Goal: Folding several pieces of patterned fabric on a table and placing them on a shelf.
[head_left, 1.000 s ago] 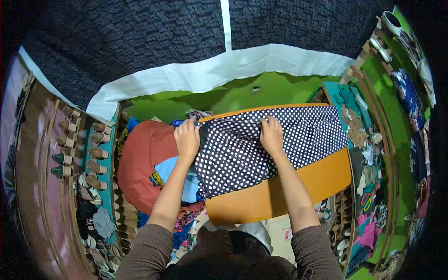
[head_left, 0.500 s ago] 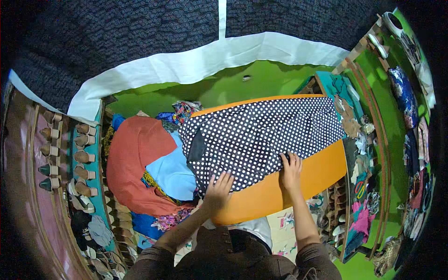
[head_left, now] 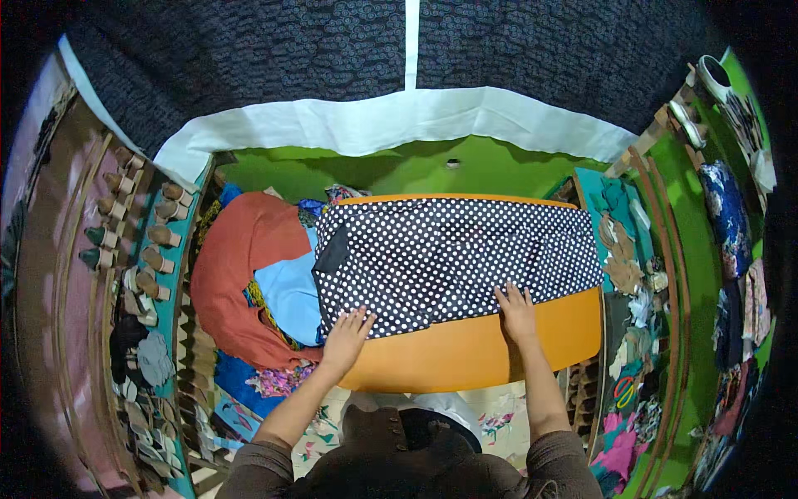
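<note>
A black cloth with white polka dots point(head_left: 449, 249) lies spread over an orange board point(head_left: 440, 358). Its near edge runs across the board, leaving an orange strip bare. My left hand point(head_left: 347, 339) rests flat near the cloth's near left corner, fingers stretched out. Further right, my right hand point(head_left: 518, 313) lies with spread fingertips on the cloth's near edge and its palm over the board. A small plain black piece point(head_left: 334, 251) sits on the cloth's left end. Beside that end are a light blue cloth point(head_left: 287, 295) and a rust-red cloth point(head_left: 233, 274) in a heap.
Wooden shoe forms point(head_left: 158, 237) line a teal rack on the left. The right-hand teal shelf point(head_left: 608, 195) carries scraps and scissors point(head_left: 623, 391) with coloured handles. A dark patterned curtain with a white border point(head_left: 349, 129) hangs beyond the board, before a green wall point(head_left: 490, 162).
My left hand has shifted left along the cloth's near edge. The cloth lies straighter and flatter on the board. The whole view has turned slightly.
</note>
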### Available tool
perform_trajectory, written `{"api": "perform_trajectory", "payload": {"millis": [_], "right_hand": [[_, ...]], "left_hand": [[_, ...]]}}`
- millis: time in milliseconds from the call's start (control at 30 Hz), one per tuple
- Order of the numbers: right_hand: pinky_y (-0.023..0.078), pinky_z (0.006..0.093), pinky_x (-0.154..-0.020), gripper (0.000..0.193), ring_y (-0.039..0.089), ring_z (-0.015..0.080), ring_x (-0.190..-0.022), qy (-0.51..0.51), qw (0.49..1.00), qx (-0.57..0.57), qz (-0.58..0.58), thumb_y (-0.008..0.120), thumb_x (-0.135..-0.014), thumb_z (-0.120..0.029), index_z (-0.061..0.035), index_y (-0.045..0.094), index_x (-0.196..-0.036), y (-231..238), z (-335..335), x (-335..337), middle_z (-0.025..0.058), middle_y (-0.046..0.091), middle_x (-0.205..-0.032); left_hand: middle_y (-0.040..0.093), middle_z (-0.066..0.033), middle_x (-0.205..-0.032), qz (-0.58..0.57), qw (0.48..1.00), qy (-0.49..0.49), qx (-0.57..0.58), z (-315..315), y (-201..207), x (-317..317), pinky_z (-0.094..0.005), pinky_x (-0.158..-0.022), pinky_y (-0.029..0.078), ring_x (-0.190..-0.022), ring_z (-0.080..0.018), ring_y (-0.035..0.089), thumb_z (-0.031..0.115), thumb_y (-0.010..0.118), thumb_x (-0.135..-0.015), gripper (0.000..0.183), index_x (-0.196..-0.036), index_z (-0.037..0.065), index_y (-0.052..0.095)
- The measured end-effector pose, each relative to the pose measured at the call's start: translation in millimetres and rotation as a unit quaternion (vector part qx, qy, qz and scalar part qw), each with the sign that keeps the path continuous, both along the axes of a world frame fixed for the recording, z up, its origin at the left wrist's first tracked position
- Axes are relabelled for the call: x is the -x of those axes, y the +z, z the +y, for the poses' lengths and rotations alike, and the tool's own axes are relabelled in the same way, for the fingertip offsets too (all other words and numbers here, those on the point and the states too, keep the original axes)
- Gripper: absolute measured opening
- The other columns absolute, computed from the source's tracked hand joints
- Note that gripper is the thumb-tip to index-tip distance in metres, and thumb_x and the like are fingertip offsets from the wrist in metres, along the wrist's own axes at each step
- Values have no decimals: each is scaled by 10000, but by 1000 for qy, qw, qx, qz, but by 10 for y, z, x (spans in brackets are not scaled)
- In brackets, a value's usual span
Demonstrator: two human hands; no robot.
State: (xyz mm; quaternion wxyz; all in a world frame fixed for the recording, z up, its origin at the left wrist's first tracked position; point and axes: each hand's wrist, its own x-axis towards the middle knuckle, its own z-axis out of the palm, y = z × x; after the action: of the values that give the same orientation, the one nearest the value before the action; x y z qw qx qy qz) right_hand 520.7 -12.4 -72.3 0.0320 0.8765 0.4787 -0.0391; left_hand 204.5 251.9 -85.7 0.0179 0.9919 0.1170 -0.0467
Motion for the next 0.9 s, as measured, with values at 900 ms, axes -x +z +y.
{"api": "perform_trajectory", "payload": {"millis": [900], "right_hand": [[252, 491, -1060, 446, 459, 305, -1203, 145, 989, -36, -12, 471, -804, -22, -104, 525, -1239, 59, -864, -160, 225, 484, -1267]], "left_hand": [[549, -53, -1237, -25, 983, 162, -83, -685, 153, 1009, -460, -1075, 235, -1223, -188, 435, 247, 613, -744, 473, -1178, 66, 561]]}}
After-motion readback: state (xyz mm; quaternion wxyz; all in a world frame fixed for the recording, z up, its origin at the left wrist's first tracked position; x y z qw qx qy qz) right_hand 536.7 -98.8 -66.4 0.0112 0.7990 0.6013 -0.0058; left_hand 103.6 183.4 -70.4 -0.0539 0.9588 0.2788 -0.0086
